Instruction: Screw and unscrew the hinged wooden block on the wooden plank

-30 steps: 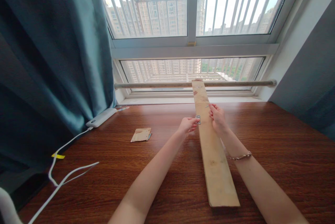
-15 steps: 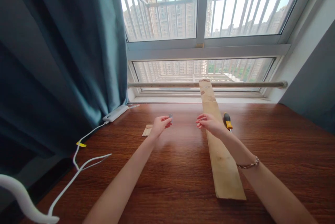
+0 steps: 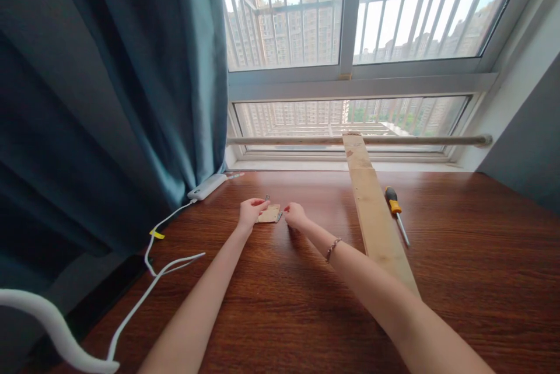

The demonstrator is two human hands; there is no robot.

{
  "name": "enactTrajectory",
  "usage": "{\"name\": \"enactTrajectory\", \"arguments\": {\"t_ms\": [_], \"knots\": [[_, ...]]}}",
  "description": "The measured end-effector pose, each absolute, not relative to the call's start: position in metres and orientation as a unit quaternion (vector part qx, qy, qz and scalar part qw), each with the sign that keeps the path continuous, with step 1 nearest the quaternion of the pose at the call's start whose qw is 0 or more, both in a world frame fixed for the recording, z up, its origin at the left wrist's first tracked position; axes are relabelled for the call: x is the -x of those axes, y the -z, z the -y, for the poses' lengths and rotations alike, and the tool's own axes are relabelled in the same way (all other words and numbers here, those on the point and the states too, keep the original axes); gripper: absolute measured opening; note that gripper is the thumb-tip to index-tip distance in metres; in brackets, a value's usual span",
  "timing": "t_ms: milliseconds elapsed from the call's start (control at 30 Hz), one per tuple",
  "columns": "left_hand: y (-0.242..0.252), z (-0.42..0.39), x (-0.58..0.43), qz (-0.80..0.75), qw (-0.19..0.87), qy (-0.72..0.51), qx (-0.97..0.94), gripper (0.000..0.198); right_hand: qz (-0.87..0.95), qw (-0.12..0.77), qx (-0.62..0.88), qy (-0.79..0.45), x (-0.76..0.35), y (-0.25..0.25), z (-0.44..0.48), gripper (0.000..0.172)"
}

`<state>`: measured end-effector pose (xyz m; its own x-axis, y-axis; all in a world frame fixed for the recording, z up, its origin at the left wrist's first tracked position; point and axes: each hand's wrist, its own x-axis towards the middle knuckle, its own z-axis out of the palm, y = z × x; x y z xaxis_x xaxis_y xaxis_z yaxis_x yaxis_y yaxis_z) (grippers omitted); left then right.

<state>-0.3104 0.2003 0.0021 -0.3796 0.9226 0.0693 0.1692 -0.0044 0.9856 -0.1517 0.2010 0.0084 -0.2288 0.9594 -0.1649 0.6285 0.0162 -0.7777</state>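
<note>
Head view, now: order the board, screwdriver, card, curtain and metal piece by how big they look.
1. Curtain
2. Board
3. Screwdriver and card: too alike to rank; the left hand partly covers the card
4. Metal piece

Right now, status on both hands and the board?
Left hand pinching small metal piece. Right hand beside cardboard, grip unclear. Board partly hidden by right forearm; screwdriver alongside.
</note>
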Motion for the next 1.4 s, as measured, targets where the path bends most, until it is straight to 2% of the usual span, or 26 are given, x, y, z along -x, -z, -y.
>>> {"name": "enactTrajectory", "arguments": {"t_ms": [167, 267, 367, 467, 633, 800, 867, 933, 1033, 1133, 1267, 1400], "knots": [[0.001, -0.197, 0.314, -0.722, 0.108, -0.437, -0.525, 0.020, 0.709, 0.200, 0.590, -0.331, 0.166, 0.002, -0.196, 0.029], [0.001, -0.189, 0.314, -0.728, -0.031, -0.343, -0.593, 0.009, 0.731, 0.195, 0.570, -0.321, 0.169, 0.005, -0.193, 0.030], [0.000, -0.180, 0.310, -0.681, -0.143, -0.249, -0.674, 0.016, 0.751, 0.201, 0.535, -0.329, 0.167, 0.005, -0.191, 0.036], [-0.001, -0.174, 0.306, -0.643, -0.186, -0.167, -0.724, 0.024, 0.762, 0.212, 0.503, -0.348, 0.162, 0.002, -0.189, 0.051], [0.001, -0.172, 0.297, -0.608, -0.194, -0.101, -0.763, 0.028, 0.740, 0.237, 0.487, -0.398, 0.154, -0.003, -0.186, 0.077], [0.008, -0.170, 0.293, -0.626, -0.166, -0.117, -0.753, 0.027, 0.696, 0.282, 0.482, -0.451, 0.148, -0.005, -0.183, 0.083], [0.006, -0.170, 0.296, -0.649, -0.143, -0.175, -0.726, 0.027, 0.672, 0.310, 0.485, -0.467, 0.145, -0.006, -0.183, 0.080], [0.001, -0.172, 0.297, -0.674, -0.096, -0.288, -0.674, 0.027, 0.641, 0.346, 0.491, -0.478, 0.144, -0.008, -0.184, 0.073], [-0.010, -0.175, 0.289, -0.667, 0.078, -0.492, -0.554, 0.024, 0.582, 0.407, 0.489, -0.506, 0.144, -0.013, -0.182, 0.049], [-0.019, -0.173, 0.269, -0.595, 0.283, -0.599, -0.456, 0.027, 0.515, 0.463, 0.454, -0.561, 0.146, -0.018, -0.176, 0.023], [-0.023, -0.165, 0.244, -0.511, 0.412, -0.623, -0.425, 0.035, 0.408, 0.542, 0.423, -0.601, 0.143, -0.022, -0.168, 0.017], [-0.026, -0.158, 0.237, -0.491, 0.405, -0.590, -0.497, 0.034, 0.318, 0.596, 0.412, -0.612, 0.132, -0.025, -0.167, 0.017]]}}
